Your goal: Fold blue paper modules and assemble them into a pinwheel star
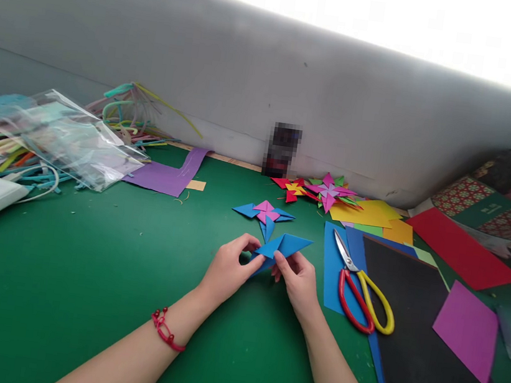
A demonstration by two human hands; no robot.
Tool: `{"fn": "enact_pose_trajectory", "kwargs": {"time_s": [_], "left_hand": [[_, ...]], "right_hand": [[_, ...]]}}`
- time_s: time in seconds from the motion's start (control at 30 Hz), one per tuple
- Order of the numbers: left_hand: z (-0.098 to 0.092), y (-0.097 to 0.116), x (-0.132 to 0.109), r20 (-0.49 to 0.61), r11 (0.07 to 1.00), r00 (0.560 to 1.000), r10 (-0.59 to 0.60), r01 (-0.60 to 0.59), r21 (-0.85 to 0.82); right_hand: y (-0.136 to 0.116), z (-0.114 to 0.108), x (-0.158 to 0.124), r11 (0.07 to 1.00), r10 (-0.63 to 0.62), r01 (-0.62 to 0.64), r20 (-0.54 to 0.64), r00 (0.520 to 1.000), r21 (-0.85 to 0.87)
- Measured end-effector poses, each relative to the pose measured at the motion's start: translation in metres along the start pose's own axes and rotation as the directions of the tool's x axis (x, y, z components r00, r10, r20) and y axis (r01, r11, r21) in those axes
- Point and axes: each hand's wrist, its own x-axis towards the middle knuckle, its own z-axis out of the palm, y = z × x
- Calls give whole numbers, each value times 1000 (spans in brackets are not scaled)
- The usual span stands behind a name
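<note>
Folded blue paper piece (283,245) above the green tabletop (102,284)
Left hand (232,265) and right hand (301,281) both pinch it, short of the tabletop's far edge, just nearside of a pink-and-blue folded-paper flower (264,209).

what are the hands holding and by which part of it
A folded blue paper: the left hand pinches its left end, the right hand its near edge around the middle, thumb on top.
</note>
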Motion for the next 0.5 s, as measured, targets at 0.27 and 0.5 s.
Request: {"fn": "enact_pose_trajectory", "kwargs": {"time_s": [0.27, 0.5], "left_hand": [[-1, 1, -2, 83, 1000, 996, 17, -17, -1], [0, 2, 1, 93, 990, 996, 16, -3, -139]], "right_hand": [[-1, 0, -1, 998, -9, 10, 15, 1000, -56], [2, 0, 0, 999, 21, -19, 40, 999, -38]]}}
